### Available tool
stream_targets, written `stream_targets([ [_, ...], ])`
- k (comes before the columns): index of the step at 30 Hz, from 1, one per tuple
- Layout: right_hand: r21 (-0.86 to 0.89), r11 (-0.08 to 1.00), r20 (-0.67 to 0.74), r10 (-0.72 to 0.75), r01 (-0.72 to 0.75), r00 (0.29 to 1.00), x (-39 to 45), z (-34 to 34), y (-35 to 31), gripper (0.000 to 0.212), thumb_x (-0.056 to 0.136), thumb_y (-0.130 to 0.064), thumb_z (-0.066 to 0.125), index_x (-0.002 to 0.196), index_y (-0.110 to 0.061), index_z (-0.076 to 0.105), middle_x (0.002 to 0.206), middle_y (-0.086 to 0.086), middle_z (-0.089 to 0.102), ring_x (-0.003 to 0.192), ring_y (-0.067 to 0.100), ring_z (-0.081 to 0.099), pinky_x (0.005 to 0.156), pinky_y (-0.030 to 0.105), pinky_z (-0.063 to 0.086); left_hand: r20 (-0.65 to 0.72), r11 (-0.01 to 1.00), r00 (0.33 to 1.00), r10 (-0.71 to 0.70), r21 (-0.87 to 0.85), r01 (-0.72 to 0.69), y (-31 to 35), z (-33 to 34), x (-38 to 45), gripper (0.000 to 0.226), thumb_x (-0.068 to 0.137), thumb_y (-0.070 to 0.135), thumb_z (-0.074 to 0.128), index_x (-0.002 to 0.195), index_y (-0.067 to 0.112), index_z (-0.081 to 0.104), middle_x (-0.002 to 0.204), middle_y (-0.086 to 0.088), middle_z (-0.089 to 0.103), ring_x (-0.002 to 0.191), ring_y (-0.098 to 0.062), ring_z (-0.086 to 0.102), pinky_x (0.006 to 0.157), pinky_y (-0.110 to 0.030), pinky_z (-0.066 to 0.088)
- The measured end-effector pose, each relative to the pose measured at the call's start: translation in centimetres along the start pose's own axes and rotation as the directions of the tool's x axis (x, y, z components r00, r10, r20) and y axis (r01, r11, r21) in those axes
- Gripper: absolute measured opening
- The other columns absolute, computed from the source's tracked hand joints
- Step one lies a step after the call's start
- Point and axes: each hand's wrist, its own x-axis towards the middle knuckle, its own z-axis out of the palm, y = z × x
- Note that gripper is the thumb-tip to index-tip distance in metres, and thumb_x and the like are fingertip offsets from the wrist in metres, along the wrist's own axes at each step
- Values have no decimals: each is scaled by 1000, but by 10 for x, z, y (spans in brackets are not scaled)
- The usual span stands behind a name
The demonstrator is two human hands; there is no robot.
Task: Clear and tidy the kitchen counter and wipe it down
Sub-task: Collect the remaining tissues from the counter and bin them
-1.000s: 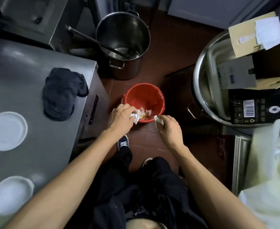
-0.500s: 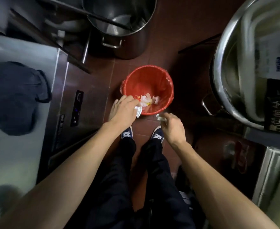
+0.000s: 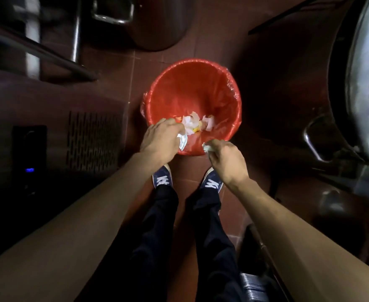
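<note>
While the curled fingers (image 3: 175,127) of the left hand (image 3: 160,141) pinch a white scrap (image 3: 182,140) and the right hand (image 3: 225,159) pinches a crumpled white wad (image 3: 206,147), both over the near rim of the red bin (image 3: 193,92), the bin sits larger in view than half a second ago and the counter top has left the view.

Dim light is cast on red-brown floor tiles (image 3: 203,38); a steel pot (image 3: 157,22) at twelve o'clock; a vented cabinet (image 3: 92,144) at nine
</note>
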Motion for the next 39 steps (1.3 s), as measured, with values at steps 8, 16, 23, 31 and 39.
stream_targets([
  [8, -11, 1000, 22, 28, -28, 999, 62, 38, 23, 26, 98, -22, 50, 120, -21, 64, 111, 11, 67, 99, 33, 64, 83, 44, 53, 21, 992, 994, 107, 58, -108, -33, 45, 54, 26, 90, 10, 58, 111, 22, 67, 108, -1, 61, 107, -25, 53, 93, -40, 42],
  [16, -97, 994, 74, 52, -45, 996, 82, 55, 38, 41, 96, -18, 55, 136, -14, 55, 133, 14, 57, 122, 34, 52, 102, 45, 46, 48, 995, 995, 82, 50, -85, -37, 67, 64, 27, 91, 18, 59, 117, 21, 65, 113, -2, 63, 111, -26, 53, 93, -40, 44],
  [23, -111, 992, 81, 68, -59, 994, 49, 32, 20, 53, 92, -20, 60, 144, -17, 49, 145, 8, 51, 128, 32, 50, 106, 45, 43, 72, 998, 997, -12, 66, 7, -38, 41, 26, 30, 93, 27, 56, 121, 24, 62, 116, -1, 63, 112, -27, 54, 97, -41, 45],
  [31, -108, 993, 11, 38, -37, 999, -20, -34, -30, 46, 92, -22, 58, 137, -16, 55, 133, 9, 60, 123, 32, 54, 101, 44, 46, 87, 993, 994, -73, 98, 64, 4, -34, -60, 40, 97, 31, 51, 137, 26, 53, 133, -1, 59, 123, -26, 51, 103, -42, 42],
  [39, -283, 946, -8, -167, 158, 986, -89, -115, -114, 44, 90, -26, 61, 133, -17, 58, 140, 6, 57, 118, 35, 56, 92, 43, 50, -34, 989, 992, -123, 76, 125, 61, -116, -141, 48, 98, 36, 48, 145, 26, 44, 146, 4, 50, 133, -21, 42, 109, -42, 34],
])
